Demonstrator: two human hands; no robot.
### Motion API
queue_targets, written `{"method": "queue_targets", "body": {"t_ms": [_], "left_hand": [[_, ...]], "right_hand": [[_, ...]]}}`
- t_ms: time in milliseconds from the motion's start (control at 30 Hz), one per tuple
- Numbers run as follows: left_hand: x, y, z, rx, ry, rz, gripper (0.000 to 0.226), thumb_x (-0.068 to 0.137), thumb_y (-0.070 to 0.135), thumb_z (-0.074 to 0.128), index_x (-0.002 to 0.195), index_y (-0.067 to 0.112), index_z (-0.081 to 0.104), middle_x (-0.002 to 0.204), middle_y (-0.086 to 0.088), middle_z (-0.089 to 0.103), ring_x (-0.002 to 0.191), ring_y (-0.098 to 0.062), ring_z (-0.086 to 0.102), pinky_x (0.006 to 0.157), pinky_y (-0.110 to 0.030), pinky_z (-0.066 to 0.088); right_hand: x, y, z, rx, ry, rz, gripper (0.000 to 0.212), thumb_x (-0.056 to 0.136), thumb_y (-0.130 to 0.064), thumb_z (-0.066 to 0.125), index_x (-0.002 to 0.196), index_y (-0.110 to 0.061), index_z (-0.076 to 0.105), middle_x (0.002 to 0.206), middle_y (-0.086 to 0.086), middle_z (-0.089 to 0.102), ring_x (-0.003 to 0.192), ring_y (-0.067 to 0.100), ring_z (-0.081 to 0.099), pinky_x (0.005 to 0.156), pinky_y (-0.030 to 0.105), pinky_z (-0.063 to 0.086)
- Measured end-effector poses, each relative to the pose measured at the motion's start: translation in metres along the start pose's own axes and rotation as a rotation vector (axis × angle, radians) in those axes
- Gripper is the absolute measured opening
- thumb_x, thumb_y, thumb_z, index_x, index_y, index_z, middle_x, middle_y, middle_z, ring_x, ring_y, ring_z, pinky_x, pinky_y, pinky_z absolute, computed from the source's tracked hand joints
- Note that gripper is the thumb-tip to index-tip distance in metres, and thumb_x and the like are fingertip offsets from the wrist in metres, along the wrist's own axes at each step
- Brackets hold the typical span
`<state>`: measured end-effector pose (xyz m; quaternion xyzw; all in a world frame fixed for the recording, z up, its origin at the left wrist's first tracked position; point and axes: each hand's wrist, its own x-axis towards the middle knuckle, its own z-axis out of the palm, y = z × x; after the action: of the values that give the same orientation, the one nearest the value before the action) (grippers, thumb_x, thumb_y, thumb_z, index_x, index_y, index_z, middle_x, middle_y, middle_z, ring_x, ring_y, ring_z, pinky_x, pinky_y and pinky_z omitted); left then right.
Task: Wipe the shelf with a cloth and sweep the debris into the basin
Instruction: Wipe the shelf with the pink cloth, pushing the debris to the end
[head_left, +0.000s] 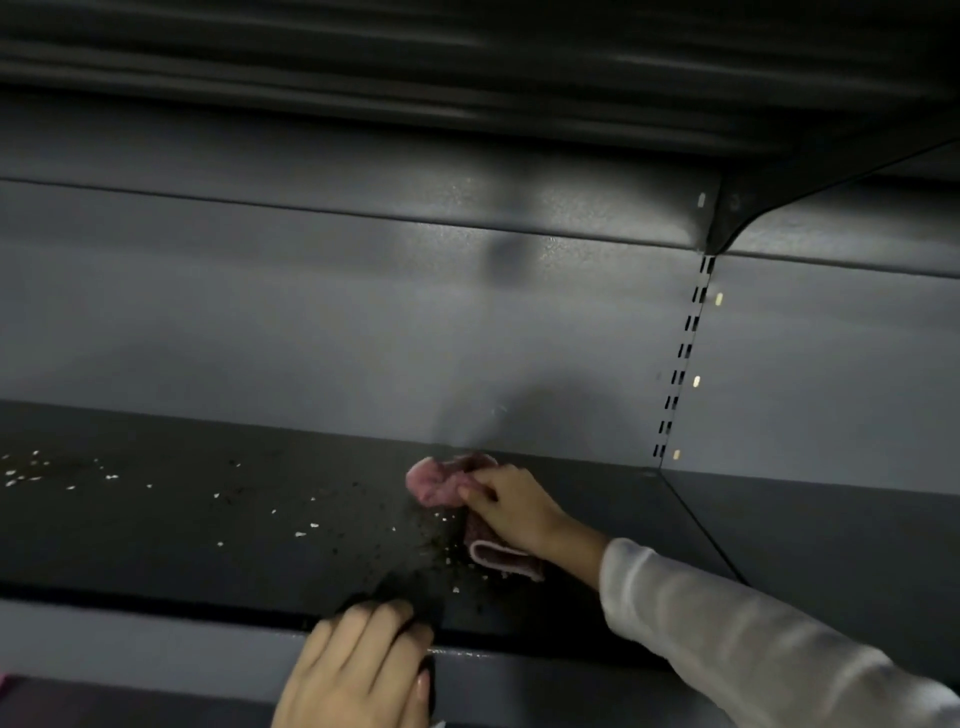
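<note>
A single head-worn camera gives the only view, so no part of the scene is shared with another. It looks forward and slightly down into a dark metal shelf (208, 530) from just in front of its front edge, close enough that both hands fill the lower middle. The wide lens bends the shelf lines and tilts the frame. The left hand (363, 670) sits nearest the lens, its fingers (384, 618) curled over the front lip. Beyond those fingers and to their right, deeper in, the right hand (511, 506) shows. Past its fingertips the back panel (311, 322) rises; above, the underside of the upper shelf (467, 62) closes the view.
</note>
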<state>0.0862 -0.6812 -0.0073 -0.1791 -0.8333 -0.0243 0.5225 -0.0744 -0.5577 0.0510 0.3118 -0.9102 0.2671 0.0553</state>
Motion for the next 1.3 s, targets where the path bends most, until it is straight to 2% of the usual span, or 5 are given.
{"method": "queue_targets", "body": {"t_ms": [500,800,1000,1167,1300], "left_hand": [[-0.011,-0.018,-0.008,0.080,-0.065,0.001,0.033,0.097,0.033,0.018,0.093,0.021,0.049,0.075,-0.001,0.072,0.086,-0.012,0.047,0.075,-0.025,0.037],[-0.014,-0.035,-0.018,0.124,-0.025,-0.006,0.035,0.098,0.032,0.018,0.095,0.018,0.050,0.097,-0.001,0.052,0.084,-0.018,0.045,0.072,-0.026,0.035],[-0.022,-0.059,-0.024,0.132,-0.005,0.024,0.031,0.096,0.028,0.022,0.093,0.017,0.050,0.087,-0.003,0.059,0.078,-0.020,0.043,0.066,-0.027,0.033],[-0.025,-0.066,-0.024,0.028,-0.008,0.043,0.052,0.096,0.028,0.022,0.080,0.016,0.071,0.066,-0.009,0.069,0.077,-0.019,0.043,0.064,-0.029,0.035],[-0.023,-0.077,-0.028,-0.008,-0.025,0.054,0.062,0.096,0.028,0.022,0.068,0.010,0.075,0.067,-0.009,0.069,0.074,-0.020,0.041,0.061,-0.030,0.031]], "right_hand": [[-0.001,0.015,-0.008,0.173,0.071,-0.141,0.019,0.086,0.007,0.052,0.099,0.015,0.063,0.117,0.028,0.062,0.110,0.032,0.059,0.094,0.024,0.049],[-0.023,0.021,-0.049,0.180,0.102,-0.223,0.030,0.093,-0.012,0.046,0.101,-0.030,0.068,0.095,-0.032,0.065,0.081,-0.025,0.055,0.070,0.000,0.036],[-0.080,0.111,-0.083,-0.074,0.029,0.257,0.033,0.097,-0.028,0.037,0.128,-0.033,0.046,0.143,-0.009,0.041,0.132,0.012,0.039,0.112,0.028,0.030],[-0.068,0.021,-0.026,-0.083,0.076,0.089,0.028,0.093,-0.007,0.046,0.116,-0.014,0.060,0.121,-0.016,0.046,0.107,0.003,0.045,0.083,-0.011,0.017],[-0.037,-0.042,0.016,-0.086,0.060,0.072,0.027,0.093,-0.012,0.046,0.112,-0.017,0.064,0.123,0.006,0.064,0.114,0.021,0.057,0.084,0.009,0.032]]}}
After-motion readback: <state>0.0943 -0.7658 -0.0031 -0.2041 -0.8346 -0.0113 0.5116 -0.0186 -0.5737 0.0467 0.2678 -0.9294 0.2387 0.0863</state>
